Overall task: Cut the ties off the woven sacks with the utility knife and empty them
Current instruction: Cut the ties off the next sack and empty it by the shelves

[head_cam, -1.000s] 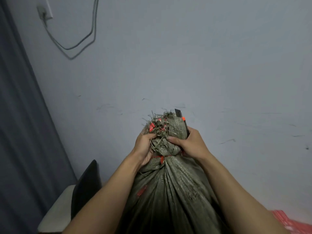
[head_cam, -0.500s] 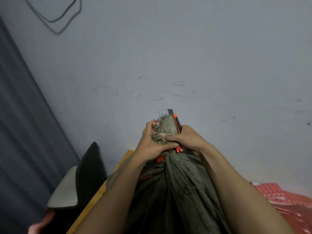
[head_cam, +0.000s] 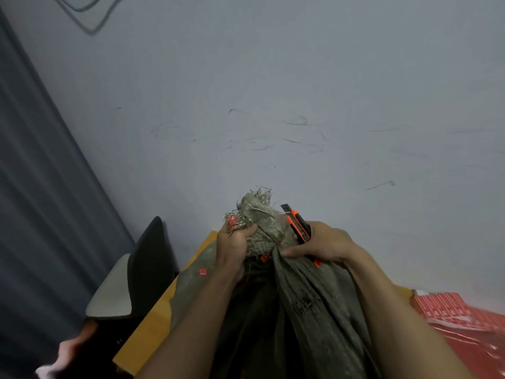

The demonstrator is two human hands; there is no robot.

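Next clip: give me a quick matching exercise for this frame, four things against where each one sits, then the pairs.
Things:
1. utility knife
2. sack's bunched top
3. chair
4. red packaging

Places:
A. lower right edge
B. in the right hand
C. left, beside the curtain
D. gripped by the left hand

Pairs: 1-B, 2-D, 3-C, 4-A

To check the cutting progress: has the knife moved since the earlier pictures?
Yes. The knife has moved down: its tip was above the wall scuff and is now below it.
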